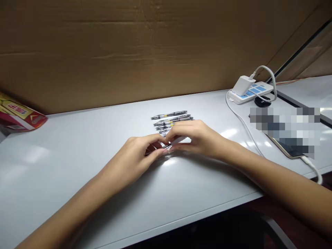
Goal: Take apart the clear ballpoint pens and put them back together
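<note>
Several clear-barrelled pens point(169, 115) with grey grips lie side by side in a short column on the white table. At the near end of this column, my left hand point(137, 152) is closed, with thumb and fingers pinched at one end of a pen point(178, 140). My right hand point(193, 136) is closed from the other side, its fingertips meeting the left ones over the same pen. The fingers cover much of it and part of the pens just behind. The farthest pens lie untouched.
A white power strip point(240, 99) with a charger point(243, 85) and white cable stands at the back right. Before it are a black round object point(262, 101) and a phone point(290, 151), partly blurred out. A red and yellow package point(20, 114) is at far left. Brown cardboard point(116, 52) stands behind.
</note>
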A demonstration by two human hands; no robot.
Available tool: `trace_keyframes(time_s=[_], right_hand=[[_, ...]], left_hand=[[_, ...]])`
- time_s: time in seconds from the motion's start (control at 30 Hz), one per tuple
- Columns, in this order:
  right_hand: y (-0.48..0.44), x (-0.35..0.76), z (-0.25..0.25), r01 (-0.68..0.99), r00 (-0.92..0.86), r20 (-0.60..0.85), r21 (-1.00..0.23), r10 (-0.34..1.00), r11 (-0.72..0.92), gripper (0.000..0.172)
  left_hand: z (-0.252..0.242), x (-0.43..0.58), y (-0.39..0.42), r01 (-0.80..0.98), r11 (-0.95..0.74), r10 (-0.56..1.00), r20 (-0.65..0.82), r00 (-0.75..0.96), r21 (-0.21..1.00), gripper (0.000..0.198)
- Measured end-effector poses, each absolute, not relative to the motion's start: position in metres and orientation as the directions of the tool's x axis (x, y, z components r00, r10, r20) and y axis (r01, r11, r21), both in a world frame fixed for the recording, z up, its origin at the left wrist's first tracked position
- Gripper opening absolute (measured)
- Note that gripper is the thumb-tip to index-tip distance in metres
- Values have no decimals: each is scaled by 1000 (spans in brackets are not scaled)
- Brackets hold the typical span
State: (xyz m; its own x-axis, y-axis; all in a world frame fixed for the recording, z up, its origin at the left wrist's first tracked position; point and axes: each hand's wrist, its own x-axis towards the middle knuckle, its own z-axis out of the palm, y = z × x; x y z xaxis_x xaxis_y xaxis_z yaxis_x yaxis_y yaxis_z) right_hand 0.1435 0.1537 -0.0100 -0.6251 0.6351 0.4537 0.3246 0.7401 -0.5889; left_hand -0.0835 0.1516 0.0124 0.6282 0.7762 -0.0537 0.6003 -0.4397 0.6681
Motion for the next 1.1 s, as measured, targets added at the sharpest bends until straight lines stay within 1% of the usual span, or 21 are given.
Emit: trace_keyframes(time_s=[0.2, 0.3, 0.37, 0.43, 0.53, 0.63, 0.67, 0.77, 0.8, 0.83, 0.87, 0.93, 0.97, 1.07, 1.1], right_hand=[[153, 146, -8, 381, -584, 380, -652, 717, 656, 6], [155, 149, -8, 356, -608, 348, -684, 714, 637, 15], [157, 152, -8, 354, -614, 365, -665, 699, 658, 21], [158, 154, -9, 391, -590, 403, -615, 699, 685, 24], [159, 156, -8, 464, -554, 423, -558, 717, 688, 17], [158, 157, -5, 518, -551, 351, -568, 757, 640, 9], [158, 157, -4, 537, -554, 317, -571, 770, 621, 10], [157, 156, -1, 589, -572, 215, -564, 792, 579, 25], [157, 156, -1, 594, -577, 189, -571, 795, 567, 25], [158, 157, -1, 590, -576, 176, -586, 798, 555, 21], [158, 158, -1, 580, -570, 180, -603, 802, 548, 16], [159, 160, -2, 558, -543, 219, -627, 810, 544, 24], [159, 162, -2, 557, -528, 243, -625, 814, 547, 25], [159, 164, -2, 592, -512, 280, -570, 812, 570, 8], [159, 163, -1, 607, -518, 275, -548, 810, 575, 10]], left_hand=[[14, -82, 151, 624, -418, 797, -64, 601, 660, 26], [15, -83, 153, 631, -418, 822, -25, 570, 654, 26], [16, -83, 154, 644, -409, 845, 4, 534, 647, 27], [16, -85, 156, 657, -400, 859, 11, 512, 640, 27], [14, -86, 158, 671, -405, 862, 13, 507, 621, 26], [12, -87, 158, 672, -419, 854, 13, 520, 611, 26], [11, -87, 158, 670, -420, 850, 7, 526, 612, 27], [10, -86, 158, 663, -430, 834, -10, 551, 613, 29], [10, -86, 159, 661, -438, 831, -6, 556, 609, 29], [10, -86, 159, 662, -446, 830, 2, 557, 603, 29], [10, -86, 159, 667, -451, 833, 12, 553, 593, 29], [10, -88, 159, 683, -451, 846, 32, 532, 575, 27], [10, -88, 160, 687, -449, 851, 40, 524, 571, 26], [11, -89, 160, 678, -447, 852, 47, 521, 583, 25], [11, -89, 160, 672, -445, 851, 46, 523, 591, 26]])
